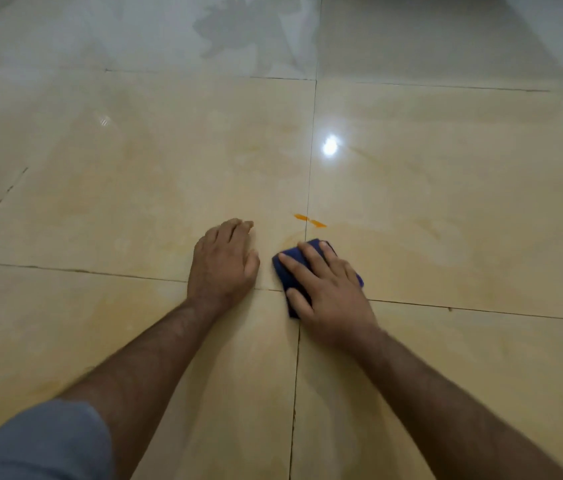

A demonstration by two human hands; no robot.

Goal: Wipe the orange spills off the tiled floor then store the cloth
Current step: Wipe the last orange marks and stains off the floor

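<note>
A small orange spill [309, 220] streaks across a grout line on the glossy cream tiled floor [134, 188]. Just below it lies a folded dark blue cloth [285, 268], pressed flat to the floor under my right hand [325, 289], whose fingers spread over it. A faint yellowish smear curves on the tile between the cloth and the spill. My left hand [224, 265] rests palm down on the floor to the left of the cloth, holding nothing, fingers slightly curled.
Grout lines cross right beneath the cloth. A bright lamp reflection [330, 145] glares on the tile beyond the spill. A grey sleeve [38, 445] shows at the bottom left. White surfaces reflect in the floor at the far edge.
</note>
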